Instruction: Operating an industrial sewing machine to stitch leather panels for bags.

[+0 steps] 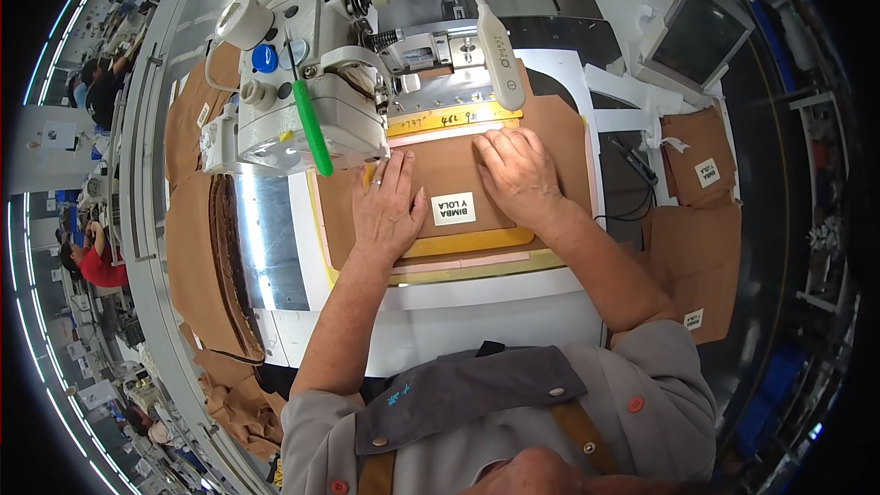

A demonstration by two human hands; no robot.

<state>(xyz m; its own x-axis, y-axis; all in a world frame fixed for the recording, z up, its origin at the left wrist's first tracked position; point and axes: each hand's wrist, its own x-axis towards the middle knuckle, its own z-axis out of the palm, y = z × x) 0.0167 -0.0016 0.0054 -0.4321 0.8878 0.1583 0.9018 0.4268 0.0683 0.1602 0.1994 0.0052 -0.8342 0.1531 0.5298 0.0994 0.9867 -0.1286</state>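
Observation:
A brown leather panel with a white label lies flat under the head of a white sewing machine. My left hand presses on the panel close to the needle area, its fingers stretched toward the machine. My right hand rests on the panel's right part, fingers spread and slightly bent. Yellow strips run along the panel: one with markings beyond my fingertips, another nearer me. Beneath lies a white board. The needle itself is hidden behind the machine head.
Stacked brown leather pieces lie at the left, with crumpled ones below. More labelled panels are at the right, below a tilted screen. A green-handled tool sits on the machine, and a white lamp hangs over the work.

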